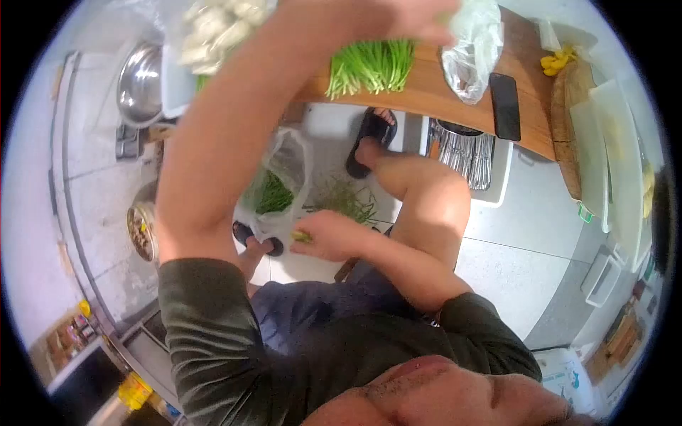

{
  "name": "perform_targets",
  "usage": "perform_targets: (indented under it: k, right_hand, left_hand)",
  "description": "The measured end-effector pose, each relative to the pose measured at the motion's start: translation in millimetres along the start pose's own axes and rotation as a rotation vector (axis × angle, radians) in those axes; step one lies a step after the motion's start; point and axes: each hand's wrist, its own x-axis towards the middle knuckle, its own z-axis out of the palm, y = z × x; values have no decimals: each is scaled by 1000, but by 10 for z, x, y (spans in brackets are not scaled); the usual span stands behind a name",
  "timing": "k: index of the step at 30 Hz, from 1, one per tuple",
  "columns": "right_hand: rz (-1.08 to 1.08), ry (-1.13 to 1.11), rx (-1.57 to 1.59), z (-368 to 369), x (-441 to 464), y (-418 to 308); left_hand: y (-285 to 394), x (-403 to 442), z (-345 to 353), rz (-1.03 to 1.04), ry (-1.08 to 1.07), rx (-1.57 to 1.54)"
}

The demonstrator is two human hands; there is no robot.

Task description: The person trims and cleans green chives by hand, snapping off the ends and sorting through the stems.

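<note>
My left hand (425, 23) is at the top edge, reaching across the wooden board (433, 78) beside a clear plastic bag (472, 53). It is blurred, with a hint of green at its fingertips, and its grip is unclear. Cut green stalks (373, 67) lie in a bunch on the board below it. Lower down, my right hand (330, 236) is closed on a small yellow-green piece of stalk (302, 236), above the floor. Just beyond it are loose green scraps (348, 199) on the tiles and an open plastic bag (297, 167) with greens (273, 193) inside.
A black phone (505, 106) rests on the board's right part. White food in plastic (220, 32) and a steel bowl (141, 84) are at upper left. Under the board stands a rack of metal skewers (465, 157). My legs and sandals flank the scraps. A jar (142, 231) is at left.
</note>
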Motion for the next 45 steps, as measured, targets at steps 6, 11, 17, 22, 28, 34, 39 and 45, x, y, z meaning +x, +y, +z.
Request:
perform_targets:
  k: [6, 11, 17, 22, 28, 34, 39, 45]
  right_hand:
    - [-73, 101, 137, -404, -103, 30]
    - [-112, 140, 218, -464, -114, 60]
    - [111, 169, 235, -340, -26, 211]
    - [185, 321, 414, -187, 200, 469]
    - [47, 250, 106, 204, 373, 641]
    - [44, 104, -10, 541, 439, 552]
    - [67, -63, 132, 656, 468, 513]
    - [208, 208, 523, 751, 580, 889]
  left_hand:
    - [-616, 1521, 2470, 492, 304, 155]
    - [-629, 1416, 2706, 567, 511, 19]
    - [-635, 483, 2548, 236, 846, -258]
    - [-273, -1068, 3294, -502, 699, -1700]
    - [729, -1923, 3669, -695, 698, -1467]
    - [766, -2316, 3868, -674, 634, -1589]
    - [796, -2556, 4098, -621, 802, -1921]
    - [699, -2797, 4325, -628, 729, -2038]
